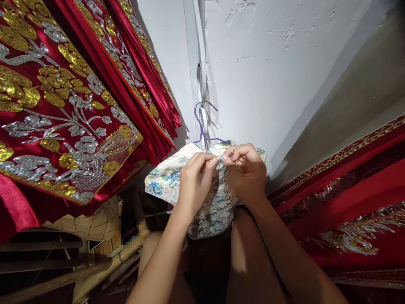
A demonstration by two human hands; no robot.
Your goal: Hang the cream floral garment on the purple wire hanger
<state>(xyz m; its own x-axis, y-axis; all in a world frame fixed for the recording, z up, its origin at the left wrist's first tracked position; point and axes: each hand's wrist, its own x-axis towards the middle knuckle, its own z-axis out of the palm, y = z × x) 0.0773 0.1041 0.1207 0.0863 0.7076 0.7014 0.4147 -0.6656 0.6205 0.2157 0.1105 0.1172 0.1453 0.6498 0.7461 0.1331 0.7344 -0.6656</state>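
A white garment point(169, 175) with a blue and yellow floral print hangs on a purple wire hanger point(201, 126), below a white metal hook strip point(202, 46) on the wall. At its upper front, just under the collar, my left hand point(198, 179) pinches with thumb and index finger. Close beside it on the right, my right hand point(245, 173) is closed at the same front edge, fingers curled. What lies between the fingertips is too small to make out, though both hands touch the garment.
Red cloths point(82, 97) with gold and silver embroidery hang on the left. More red embroidered fabric point(357, 219) is at the lower right. Wooden furniture point(95, 270) stands at the lower left. The white wall point(268, 84) is behind the hanger.
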